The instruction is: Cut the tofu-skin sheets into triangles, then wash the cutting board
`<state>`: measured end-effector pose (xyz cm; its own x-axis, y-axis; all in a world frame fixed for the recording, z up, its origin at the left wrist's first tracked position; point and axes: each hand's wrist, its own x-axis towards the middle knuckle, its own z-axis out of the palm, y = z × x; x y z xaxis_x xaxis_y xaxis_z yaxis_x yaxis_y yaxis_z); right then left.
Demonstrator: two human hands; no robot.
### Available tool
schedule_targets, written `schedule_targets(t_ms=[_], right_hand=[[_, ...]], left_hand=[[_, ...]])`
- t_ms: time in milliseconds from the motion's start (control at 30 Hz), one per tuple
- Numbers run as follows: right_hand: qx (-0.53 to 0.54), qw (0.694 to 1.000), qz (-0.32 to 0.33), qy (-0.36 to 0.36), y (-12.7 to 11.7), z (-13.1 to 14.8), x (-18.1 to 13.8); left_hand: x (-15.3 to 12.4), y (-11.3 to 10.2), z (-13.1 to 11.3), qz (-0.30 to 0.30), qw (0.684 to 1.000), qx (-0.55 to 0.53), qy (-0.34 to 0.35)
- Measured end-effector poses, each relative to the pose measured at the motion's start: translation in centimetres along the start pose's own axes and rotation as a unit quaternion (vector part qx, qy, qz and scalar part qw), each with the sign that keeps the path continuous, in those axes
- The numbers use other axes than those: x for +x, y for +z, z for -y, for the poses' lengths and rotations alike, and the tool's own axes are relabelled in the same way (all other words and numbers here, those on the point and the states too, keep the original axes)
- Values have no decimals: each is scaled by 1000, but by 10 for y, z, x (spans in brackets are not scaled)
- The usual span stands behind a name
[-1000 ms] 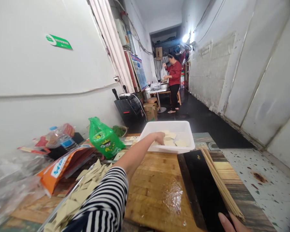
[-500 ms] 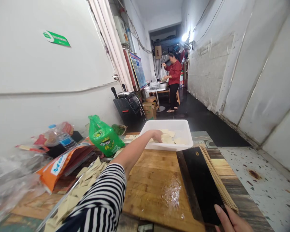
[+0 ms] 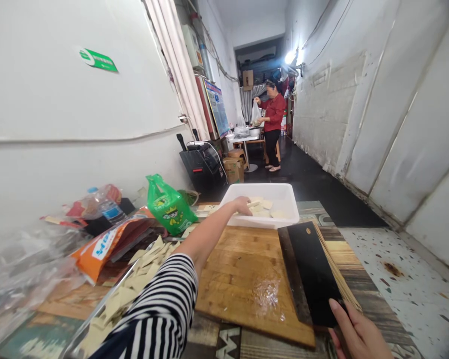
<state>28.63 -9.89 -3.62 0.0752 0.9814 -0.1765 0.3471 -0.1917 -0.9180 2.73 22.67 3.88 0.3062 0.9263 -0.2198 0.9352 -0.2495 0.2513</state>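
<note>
My left hand (image 3: 242,205) reaches into a white plastic tub (image 3: 295,212) at the far edge of the cutting board. Its fingers are closed on a thin pale piece (image 3: 253,203) that looks like sliced tofu sheet; their tips are partly hidden. More pale pieces (image 3: 266,204) lie in the tub. With my right hand (image 3: 355,331) I grip a black-bladed cleaver (image 3: 314,274) by its handle end, the blade flat over the right side of the wooden cutting board (image 3: 239,279). The board's surface is wet. Beside the blade runs a bundle of thin bamboo skewers (image 3: 338,271).
Left of the board, a metal tray (image 3: 92,311) holds many pale pieces, partly behind my striped sleeve. A green bag (image 3: 172,212), an orange packet (image 3: 103,249), a bottle (image 3: 110,209) and clear plastic (image 3: 26,274) lie further left. A person in red (image 3: 275,112) stands at a back table.
The view has shifted slightly. My left hand has risen a little within the tub, with a pale piece now showing at its fingers. My right hand still grips the cleaver, its blade still flat.
</note>
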Motion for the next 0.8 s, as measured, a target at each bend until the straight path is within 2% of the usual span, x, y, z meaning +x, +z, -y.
schedule_targets(t_ms=[167,333,433,500,533,600,667,733,800], right_hand=[[0,1000,11,6,-1,-4,1],[-13,1000,22,-3,-3,1,7],[-36,999,11,-16,-6,2,10],[-43,999,10,-12,-7,3,11],[-45,999,11,-11,-8,3,10],[-50,999,12,-13,-9,5,10],[-57,998,9,-15,-10,7,10],[-60,998,11,-13,-10,9,10],[-58,998,10,-8,-11,11,9]], left_hand=[[-5,-22,5,-30,990,-131,-45],[-35,-48,16,-29,962,-269,-44],[-64,-53,28,-10,903,-430,-2],[-83,-47,37,10,857,-515,38],[-92,-39,41,21,846,-529,55],[-107,-19,48,50,847,-524,76],[-119,6,50,90,865,-488,79],[-128,26,48,120,897,-420,71],[-137,37,45,105,940,-318,65]])
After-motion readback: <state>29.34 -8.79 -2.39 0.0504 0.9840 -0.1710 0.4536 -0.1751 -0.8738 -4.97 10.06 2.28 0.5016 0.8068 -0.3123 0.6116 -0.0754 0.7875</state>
